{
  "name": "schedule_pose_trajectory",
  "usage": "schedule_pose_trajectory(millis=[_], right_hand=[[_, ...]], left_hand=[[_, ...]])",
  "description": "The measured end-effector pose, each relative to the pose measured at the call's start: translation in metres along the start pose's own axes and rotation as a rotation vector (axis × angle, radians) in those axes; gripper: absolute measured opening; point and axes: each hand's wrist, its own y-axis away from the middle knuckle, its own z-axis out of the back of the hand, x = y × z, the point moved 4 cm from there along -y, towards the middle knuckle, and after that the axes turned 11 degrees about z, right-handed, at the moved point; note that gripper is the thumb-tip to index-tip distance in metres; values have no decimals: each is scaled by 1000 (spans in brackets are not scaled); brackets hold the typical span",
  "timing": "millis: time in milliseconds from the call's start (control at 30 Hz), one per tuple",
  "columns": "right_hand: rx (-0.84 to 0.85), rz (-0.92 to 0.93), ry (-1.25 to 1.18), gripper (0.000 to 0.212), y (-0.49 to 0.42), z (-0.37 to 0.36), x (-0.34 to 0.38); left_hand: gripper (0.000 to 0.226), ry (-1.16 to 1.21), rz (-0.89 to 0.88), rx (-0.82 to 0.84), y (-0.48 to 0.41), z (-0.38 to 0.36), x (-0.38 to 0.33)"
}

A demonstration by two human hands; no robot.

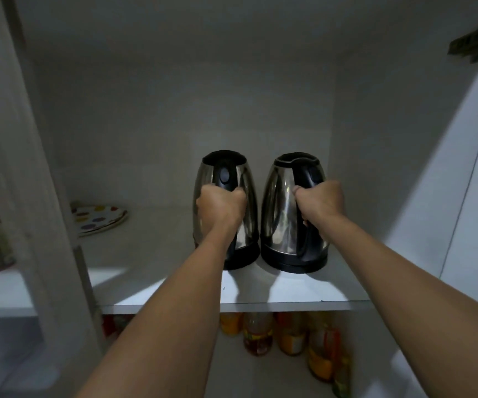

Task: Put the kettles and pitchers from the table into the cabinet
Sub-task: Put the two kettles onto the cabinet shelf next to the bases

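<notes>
Head view shows the fingers (239,193) of the left hand (220,206) clenched round the black handle of the left kettle (242,179), and the right hand (319,203) wrapped just as tightly round the handle of the right kettle (282,196) — both grips closed, knuckles toward the camera. Each kettle is steel with a black base and black rim, upright, lid end up, handle facing near. They stand side by side on the white cabinet shelf (174,288), bases almost touching, right of the shelf's middle and set back from its front edge; whether the bases rest fully on the shelf cannot be told for certain, though they look down on it. Both bare forearms reach in from the near side. Far left on the same shelf lies a plate with coloured dots (99,216), well apart from the kettles. Below the shelf stand bottles (260,334) with orange and yellow contents — blurred. Left of the upright cabinet divider (45,196), some dim stacked items sit on another shelf, too unclear to name.
</notes>
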Motion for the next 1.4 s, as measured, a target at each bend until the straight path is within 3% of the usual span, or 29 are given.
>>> schedule_pose_trajectory(millis=[100, 433, 600, 800, 933, 1067, 1400], right_hand=[[-10, -1, -19, 10, 8, 11, -1], [-105, 0, 23, 14, 10, 1, -1], [-235, -36, 105, 35, 32, -7, -15], [-282, -162, 111, 64, 65, -42, -80], [-291, -174, 93, 63, 34, -61, -90], [-260, -136, 81, 62, -4, -78, -107], [-162, -144, 60, 66, -121, -130, -153]], left_hand=[[8, -10, 13, 15, -3, 3, -3], [10, -9, 84, 37, -25, 9, 2], [20, -52, 33, 8, -15, 13, 24], [29, -143, 41, -94, -4, 3, 105], [31, -63, 70, -5, -45, -22, 120], [31, -43, 119, -55, -87, -48, 122], [34, -28, 179, -1, -173, -121, 124]])
